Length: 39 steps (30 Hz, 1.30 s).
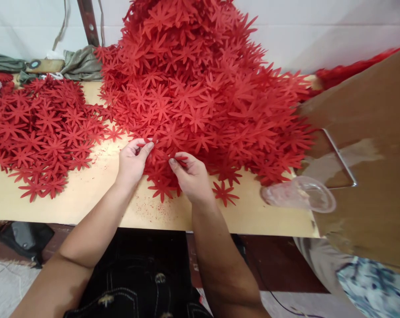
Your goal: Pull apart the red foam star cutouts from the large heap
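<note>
While red petals (158, 153) are pinched narrowly between thumb and finger of the left hand (133, 157) and the right hand (191, 174), the large red heap (196, 92) is spread directly beyond both, neither clearly nearer.

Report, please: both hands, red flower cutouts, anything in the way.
Left hand, right hand: pinching red petals. Large pile of red flower cutouts just beyond. Translucent plastic cup at right, apparently not in the way.

The table's front strip (72, 205) is passable until the cup (299, 194); the red pile (200, 101) blocks beyond.
</note>
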Motion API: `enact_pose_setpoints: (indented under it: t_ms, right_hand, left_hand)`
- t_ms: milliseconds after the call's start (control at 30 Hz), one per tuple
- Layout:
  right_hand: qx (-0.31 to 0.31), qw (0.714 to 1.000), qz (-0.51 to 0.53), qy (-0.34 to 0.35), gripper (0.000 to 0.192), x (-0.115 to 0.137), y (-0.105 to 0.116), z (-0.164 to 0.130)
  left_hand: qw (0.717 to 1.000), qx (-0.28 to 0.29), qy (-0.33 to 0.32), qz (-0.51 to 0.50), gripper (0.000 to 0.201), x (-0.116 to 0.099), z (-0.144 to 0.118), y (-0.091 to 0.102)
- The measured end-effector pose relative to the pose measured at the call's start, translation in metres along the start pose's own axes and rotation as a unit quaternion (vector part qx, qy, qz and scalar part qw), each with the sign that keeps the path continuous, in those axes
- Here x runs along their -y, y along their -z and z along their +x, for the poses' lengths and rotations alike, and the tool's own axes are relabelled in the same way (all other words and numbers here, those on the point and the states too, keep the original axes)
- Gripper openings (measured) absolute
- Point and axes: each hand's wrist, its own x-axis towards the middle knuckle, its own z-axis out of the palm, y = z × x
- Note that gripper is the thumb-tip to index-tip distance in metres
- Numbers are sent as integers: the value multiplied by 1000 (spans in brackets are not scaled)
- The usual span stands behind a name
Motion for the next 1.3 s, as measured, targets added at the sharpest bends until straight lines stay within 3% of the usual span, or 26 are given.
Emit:
enact_pose_setpoints:
  t_ms: [233, 367, 433, 600, 800, 967, 1133, 1300]
  right_hand:
    - [-147, 988, 36, 38, 33, -7, 24, 8]
    - [-94, 993, 62, 33, 21, 1, 26, 6]
    - [-71, 995, 30, 62, 21, 7, 22, 3]
    - [-84, 987, -29, 137, 15, 19, 12, -3]
    - [-12, 994, -21, 110, 33, 20, -7, -1]
    - [44, 997, -10, 62, 33, 15, -21, 1]
    - [14, 992, -57, 115, 32, 13, -21, 2]
    - [-58, 943, -226, 239, 27, 20, -12, 3]
  left_hand:
    - [996, -86, -3, -29, 27, -10, 21, 20]
    - [999, -37, 17, -11, 24, -9, 16, 14]
    - [1000, -2, 30, -5, 21, -6, 8, 7]
    - [998, 39, 49, 23, 20, -4, -3, -2]
    - [994, 36, 29, 100, 31, -8, -3, 2]
    - [993, 76, 13, 84, 44, -7, -5, 2]
    - [994, 97, 3, 50, 51, -7, -6, 1]
    - [987, 155, 13, 26, 50, -7, -8, -1]
